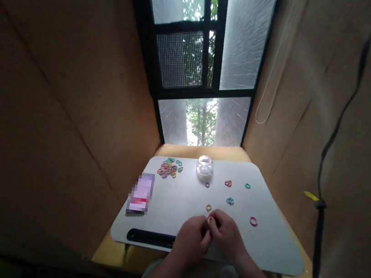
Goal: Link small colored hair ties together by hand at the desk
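My left hand [194, 234] and my right hand [225, 232] meet over the front of the white table. Their fingers are pinched together on a small yellow hair tie [209, 222], mostly hidden by the fingers. Just beyond them lies a yellow-orange hair tie [209, 207]. A purple hair tie [207, 185] is farther back, by a clear plastic jar [204, 169]. To the right are a red cluster [228, 183], a teal cluster [229, 201], a green hair tie [248, 186] and a pink one [253, 221]. A mixed pile of hair ties [168, 169] sits at the back left.
A phone [141, 193] with a blurred screen lies at the left side of the white folding table [176, 202]. A black slot [151, 237] runs along the near edge. Walls flank the table, and a window [209, 68] stands behind it. A black cord [318, 240] hangs at right.
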{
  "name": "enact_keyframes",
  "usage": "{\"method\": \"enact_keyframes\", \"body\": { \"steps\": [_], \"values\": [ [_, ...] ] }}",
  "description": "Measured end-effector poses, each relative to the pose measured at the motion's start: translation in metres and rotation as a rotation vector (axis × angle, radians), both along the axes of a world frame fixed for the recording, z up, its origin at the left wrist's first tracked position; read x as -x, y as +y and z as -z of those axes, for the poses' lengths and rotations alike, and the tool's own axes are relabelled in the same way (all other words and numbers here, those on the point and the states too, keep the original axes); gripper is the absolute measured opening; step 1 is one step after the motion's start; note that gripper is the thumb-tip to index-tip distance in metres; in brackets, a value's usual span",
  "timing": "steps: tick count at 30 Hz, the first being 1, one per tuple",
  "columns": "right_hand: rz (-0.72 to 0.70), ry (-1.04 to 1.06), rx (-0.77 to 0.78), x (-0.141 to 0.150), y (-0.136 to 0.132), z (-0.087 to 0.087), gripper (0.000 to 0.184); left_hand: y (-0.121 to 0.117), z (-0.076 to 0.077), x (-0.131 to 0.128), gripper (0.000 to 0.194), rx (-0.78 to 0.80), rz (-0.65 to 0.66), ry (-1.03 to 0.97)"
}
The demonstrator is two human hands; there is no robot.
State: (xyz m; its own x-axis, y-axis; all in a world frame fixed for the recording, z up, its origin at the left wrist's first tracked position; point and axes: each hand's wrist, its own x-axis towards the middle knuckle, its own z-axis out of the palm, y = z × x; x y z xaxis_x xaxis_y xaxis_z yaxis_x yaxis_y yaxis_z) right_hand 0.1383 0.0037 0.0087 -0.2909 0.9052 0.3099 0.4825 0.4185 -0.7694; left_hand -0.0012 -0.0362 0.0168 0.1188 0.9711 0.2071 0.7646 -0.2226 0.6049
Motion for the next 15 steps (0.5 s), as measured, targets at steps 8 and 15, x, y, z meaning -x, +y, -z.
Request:
{"method": "enact_keyframes", "body": {
  "steps": [8, 15],
  "values": [
    [0.023, -0.026, -0.039, -0.0001, -0.0024, 0.0025, 0.018, -0.0033, 0.0022, -0.0027, 0.011, -0.026, -0.005, -0.019],
    [0.042, -0.050, -0.072, 0.0010, -0.0029, 0.0016, 0.018, -0.0034, 0.0038, -0.0027, 0.014, -0.039, -0.017, -0.012]
  ]
}}
